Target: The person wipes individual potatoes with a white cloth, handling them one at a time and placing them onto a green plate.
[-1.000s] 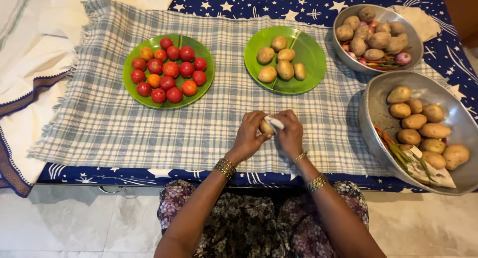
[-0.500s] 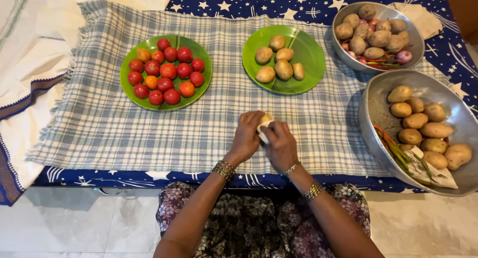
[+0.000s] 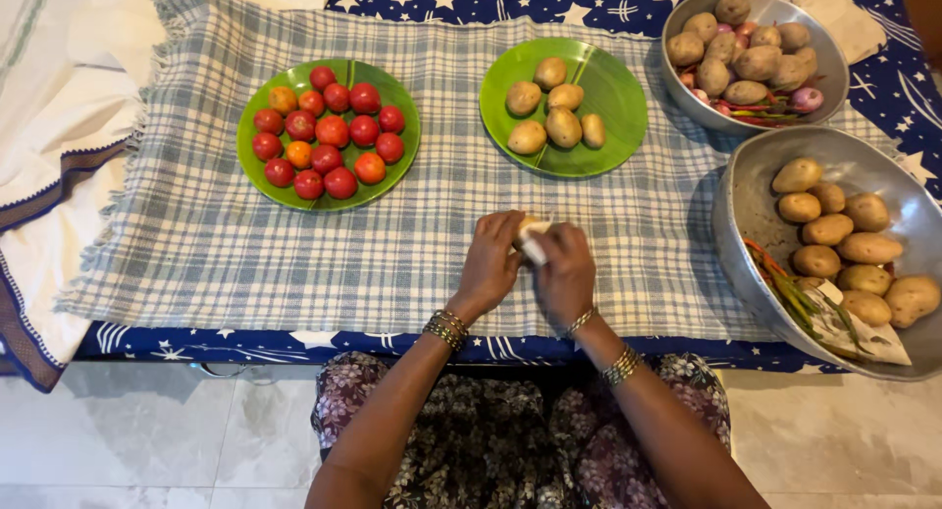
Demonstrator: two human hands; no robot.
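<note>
A green plate of tomatoes (image 3: 329,131) sits toward the worktop's left edge on the checked cloth (image 3: 196,244). Near the front edge, the left hand (image 3: 491,259) has its grip closed around a potato (image 3: 526,226), while the right hand (image 3: 564,268) presses a white cloth (image 3: 535,242) against it. Farther right, a plate of potatoes (image 3: 608,97) and two metal bowls (image 3: 746,205)

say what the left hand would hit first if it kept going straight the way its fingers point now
The left hand points up and slightly right, already on the small tan potato it holds. Past that lies bare checked cloth, then probably the green plate of potatoes; depth is unclear.
</note>
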